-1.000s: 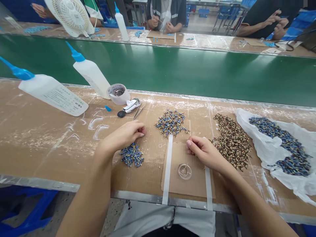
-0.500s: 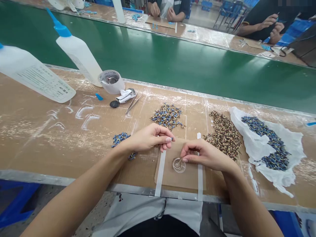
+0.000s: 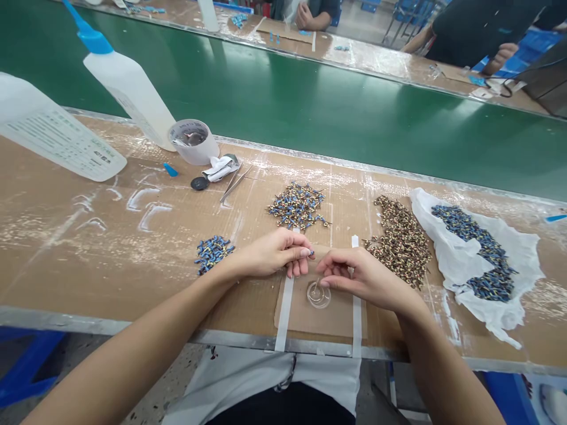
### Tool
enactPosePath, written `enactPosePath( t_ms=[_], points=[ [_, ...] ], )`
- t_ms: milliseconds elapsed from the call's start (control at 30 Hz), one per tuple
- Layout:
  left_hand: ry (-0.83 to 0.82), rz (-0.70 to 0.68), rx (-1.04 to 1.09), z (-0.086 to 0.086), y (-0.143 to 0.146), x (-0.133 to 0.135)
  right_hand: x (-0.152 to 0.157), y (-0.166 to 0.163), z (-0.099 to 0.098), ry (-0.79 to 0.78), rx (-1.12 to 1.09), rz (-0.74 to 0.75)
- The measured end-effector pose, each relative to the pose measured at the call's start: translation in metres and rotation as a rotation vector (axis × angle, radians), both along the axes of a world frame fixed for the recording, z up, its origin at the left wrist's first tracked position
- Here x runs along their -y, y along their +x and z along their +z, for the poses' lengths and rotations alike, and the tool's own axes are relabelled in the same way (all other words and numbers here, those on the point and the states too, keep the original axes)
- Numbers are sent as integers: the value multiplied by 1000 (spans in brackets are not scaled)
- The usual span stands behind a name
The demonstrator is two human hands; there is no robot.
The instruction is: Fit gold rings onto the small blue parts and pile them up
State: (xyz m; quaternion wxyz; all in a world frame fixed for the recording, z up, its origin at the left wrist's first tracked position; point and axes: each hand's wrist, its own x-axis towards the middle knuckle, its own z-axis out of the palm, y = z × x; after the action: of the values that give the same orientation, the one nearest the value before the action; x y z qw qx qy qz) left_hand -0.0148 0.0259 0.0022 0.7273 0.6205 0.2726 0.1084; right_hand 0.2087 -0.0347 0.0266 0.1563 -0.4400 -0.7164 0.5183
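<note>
My left hand [image 3: 274, 255] pinches a tiny blue terminal [image 3: 311, 252] at its fingertips, just to the left of my right hand [image 3: 354, 277]. My right hand's fingers close over a small clear glue dish [image 3: 318, 294], which has a thin pin [image 3: 316, 287] standing in it. I cannot tell for certain that they grip the pin. A small pile of blue terminals [image 3: 213, 254] lies left of my left wrist. Further piles of blue-and-brass terminals [image 3: 296, 205], brass rings [image 3: 401, 242] and blue parts [image 3: 473, 251] lie ahead.
The brown cardboard bench top [image 3: 110, 230] holds glue bottles [image 3: 126, 88], a tape roll [image 3: 194, 141], tweezers [image 3: 234, 184] and a white plastic sheet [image 3: 518, 260]. A green conveyor belt [image 3: 287, 100] runs behind it. Co-workers' hands [image 3: 500, 59] work beyond.
My left hand has moved right from the small blue pile with a terminal in its fingertips. My hands are now closer together over the dish, and the view has tilted slightly.
</note>
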Motion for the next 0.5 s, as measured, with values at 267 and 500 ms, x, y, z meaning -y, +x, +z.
enactPosePath(
  t_ms=[267,500],
  points=[
    [-41,-54,-10,3,-1,-1,0,-4,3,199,-67,102],
    [-6,-63,20,1,-2,0,1,-5,7,258,-75,103]
  ],
)
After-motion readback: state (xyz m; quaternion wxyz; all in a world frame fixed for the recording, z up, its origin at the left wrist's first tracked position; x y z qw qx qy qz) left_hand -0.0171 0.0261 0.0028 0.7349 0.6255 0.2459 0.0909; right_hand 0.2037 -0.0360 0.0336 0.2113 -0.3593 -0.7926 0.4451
